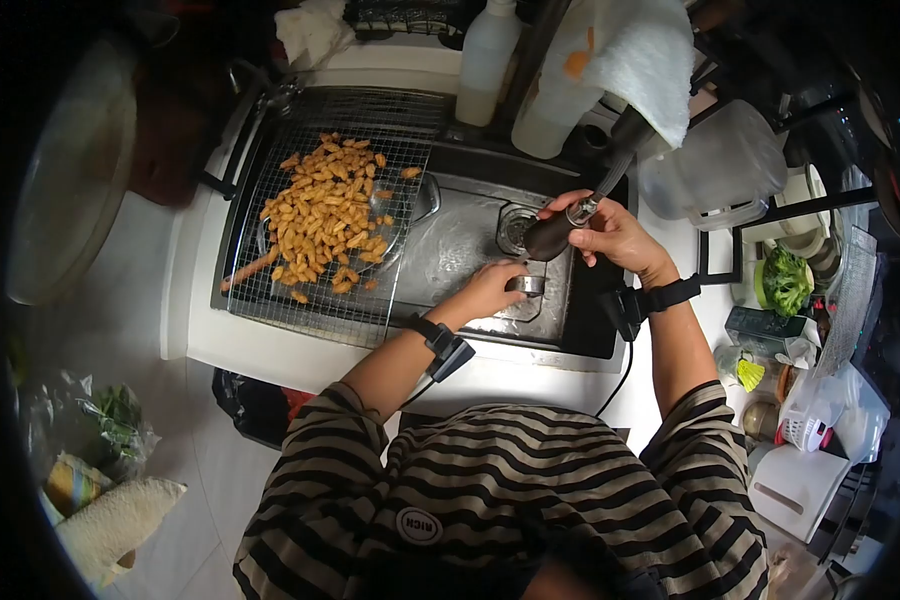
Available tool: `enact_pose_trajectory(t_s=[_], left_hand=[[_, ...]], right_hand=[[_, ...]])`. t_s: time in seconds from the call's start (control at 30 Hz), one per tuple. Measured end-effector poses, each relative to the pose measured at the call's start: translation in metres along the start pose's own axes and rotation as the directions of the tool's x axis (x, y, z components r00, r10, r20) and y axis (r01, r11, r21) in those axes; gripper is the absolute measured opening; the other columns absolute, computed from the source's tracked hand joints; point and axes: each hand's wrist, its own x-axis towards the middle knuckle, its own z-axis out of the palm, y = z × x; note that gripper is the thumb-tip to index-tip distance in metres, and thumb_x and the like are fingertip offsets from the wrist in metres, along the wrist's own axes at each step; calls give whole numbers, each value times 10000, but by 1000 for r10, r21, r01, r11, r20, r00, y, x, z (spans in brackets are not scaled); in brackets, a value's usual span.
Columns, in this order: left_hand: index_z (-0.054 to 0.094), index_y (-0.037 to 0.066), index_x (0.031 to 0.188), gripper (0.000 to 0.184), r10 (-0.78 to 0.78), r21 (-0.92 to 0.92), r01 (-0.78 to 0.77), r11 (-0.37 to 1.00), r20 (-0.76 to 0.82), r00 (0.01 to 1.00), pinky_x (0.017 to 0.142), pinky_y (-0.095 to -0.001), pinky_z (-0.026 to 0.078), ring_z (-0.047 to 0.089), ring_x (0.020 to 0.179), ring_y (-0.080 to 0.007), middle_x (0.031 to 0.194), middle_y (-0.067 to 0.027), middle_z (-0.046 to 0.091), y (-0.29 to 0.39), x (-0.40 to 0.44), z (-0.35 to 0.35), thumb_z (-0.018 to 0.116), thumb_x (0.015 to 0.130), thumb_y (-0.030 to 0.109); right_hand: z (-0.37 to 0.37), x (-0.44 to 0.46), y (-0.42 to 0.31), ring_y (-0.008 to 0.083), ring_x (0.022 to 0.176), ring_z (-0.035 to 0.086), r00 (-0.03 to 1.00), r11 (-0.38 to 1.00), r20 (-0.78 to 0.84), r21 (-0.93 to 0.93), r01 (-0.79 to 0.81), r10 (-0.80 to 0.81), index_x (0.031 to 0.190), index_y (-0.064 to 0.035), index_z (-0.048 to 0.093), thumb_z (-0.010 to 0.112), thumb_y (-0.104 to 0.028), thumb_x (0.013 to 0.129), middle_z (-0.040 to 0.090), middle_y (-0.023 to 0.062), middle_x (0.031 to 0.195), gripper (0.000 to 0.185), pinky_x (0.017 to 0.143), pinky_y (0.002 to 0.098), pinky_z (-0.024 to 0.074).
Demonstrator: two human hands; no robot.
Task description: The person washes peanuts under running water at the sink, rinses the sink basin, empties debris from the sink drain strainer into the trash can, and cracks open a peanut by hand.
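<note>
Over the sink (450,235), my right hand (618,240) is closed around a dark faucet spray head (550,238), tilted down to the left. A grey hose or spout (615,178) runs from it toward the back. Lower and to the left, my left hand (488,292) grips a small, round, shiny metal cup (528,286) near the basin floor. Its fingers are partly hidden. The drain (517,228) lies just behind the cup, and the basin looks wet.
A wire rack (320,322) over the sink's left side bears many peanuts in shells (325,215); a wooden handle (250,270) shows beneath. Behind stand a bottle (487,65) and a container draped with white cloth (650,60). At right are a clear tub (715,165) and broccoli (785,280).
</note>
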Motion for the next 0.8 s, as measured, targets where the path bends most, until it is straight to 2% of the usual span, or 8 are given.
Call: enact_pose_trajectory(t_s=[0.1,0.23,0.27,0.4,0.5,0.53,0.73,0.8], left_hand=[[542,3,1064,388,20,22,-18,1000,-67,998,835,-345,423,535,974,-306,1088,-148,528,-2,-24,-7,655,719,142],[534,-9,1057,366,-74,63,85,994,-160,984,832,-334,425,534,966,-314,1090,-124,525,-4,-57,-21,643,723,96],[533,-12,1045,345,-116,100,133,986,-162,980,817,-341,429,536,951,-316,1068,-126,531,5,-65,-28,632,724,68],[531,-11,1014,303,-156,109,180,978,-198,968,776,-362,433,542,922,-326,1033,-125,542,-5,-80,-31,616,733,63],[525,2,1005,287,-197,98,224,970,-227,954,750,-375,435,540,895,-345,1004,-135,543,3,-79,-28,608,738,63],[517,11,987,262,-164,126,194,973,-219,962,722,-387,436,536,872,-359,976,-145,541,4,-78,-28,601,745,65],[510,8,970,251,-181,168,230,959,-263,948,689,-401,437,538,835,-368,946,-146,544,2,-80,-27,605,750,84],[496,18,929,228,-173,195,232,953,-280,944,674,-426,441,545,812,-365,915,-136,541,6,-79,-28,607,746,96]], right_hand=[[-1,6,-6,126,731,597,994,993,109,114,-42,29,1143,-33,471,632,-142,789,523,140,1160,403,520,193,500],[7,24,-16,164,722,623,981,996,190,78,-44,28,1136,-14,468,658,-135,761,532,156,1146,437,521,220,522],[10,29,-15,124,637,601,984,996,177,82,-31,16,1126,-10,480,679,-132,740,550,138,1116,451,524,204,511],[25,43,-12,52,596,528,992,1000,128,-12,16,-15,1096,-7,512,674,-112,748,569,77,1015,397,545,175,485],[34,53,-16,57,638,539,993,994,107,-106,-32,44,1090,-12,514,660,-91,758,553,75,1042,372,556,178,492],[38,55,-18,58,666,541,994,993,104,-109,40,-28,1083,-19,515,646,-74,763,531,76,1089,350,561,177,496],[34,57,-26,57,673,523,985,992,169,-119,42,-21,1019,-24,539,660,-118,761,536,73,1091,301,538,173,472],[37,62,-18,50,584,516,991,957,-13,-262,126,-134,931,-44,589,686,-228,734,560,14,802,286,490,199,437]])
